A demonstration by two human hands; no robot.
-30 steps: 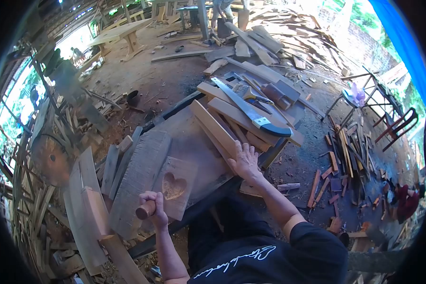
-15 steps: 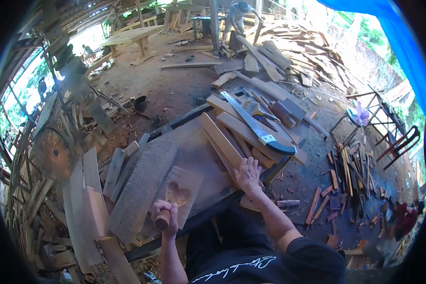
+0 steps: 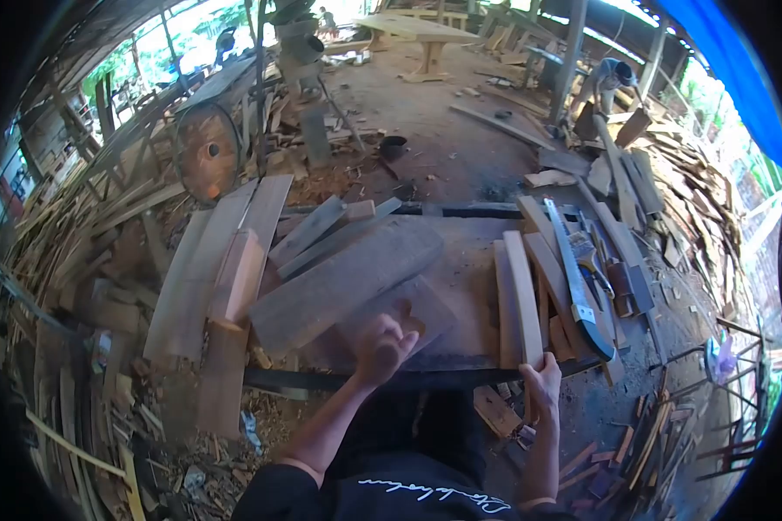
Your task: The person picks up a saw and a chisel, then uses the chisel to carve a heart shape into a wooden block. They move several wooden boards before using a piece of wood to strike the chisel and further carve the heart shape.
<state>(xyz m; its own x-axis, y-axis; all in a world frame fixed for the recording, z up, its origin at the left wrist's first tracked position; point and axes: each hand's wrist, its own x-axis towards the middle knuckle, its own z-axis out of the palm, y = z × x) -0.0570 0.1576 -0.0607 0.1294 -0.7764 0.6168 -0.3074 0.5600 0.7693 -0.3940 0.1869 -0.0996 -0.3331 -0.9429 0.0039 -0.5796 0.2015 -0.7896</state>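
Observation:
My left hand (image 3: pixel 382 349) is curled and a little blurred over the board with the carved hollow (image 3: pixel 434 311), partly covering it; what the fingers hold cannot be made out. At the front right of the worktable (image 3: pixel 469 260), my right hand (image 3: pixel 543 382) grips the near end of a long pale wooden bar (image 3: pixel 523 300), thumb on one side and fingers on the other. A wide rough plank (image 3: pixel 347 282) lies slantwise left of the carved board. Right of the bar, a handsaw (image 3: pixel 569 260) with a black handle rests on more wood pieces, beside a brush (image 3: pixel 586 253).
Long boards (image 3: pixel 202 269) lean at the left, near a large round rusty disc (image 3: pixel 208 151). Another person (image 3: pixel 601 85) bends over at the back right, by a big wood pile (image 3: pixel 699 195). A pale wooden table (image 3: pixel 421 33) stands behind. Scraps lie on the ground at both sides.
The view has swung left. My left hand has moved onto the carved board, and its round wooden handle no longer shows. My right hand has gone from lying spread to gripping the bar's end.

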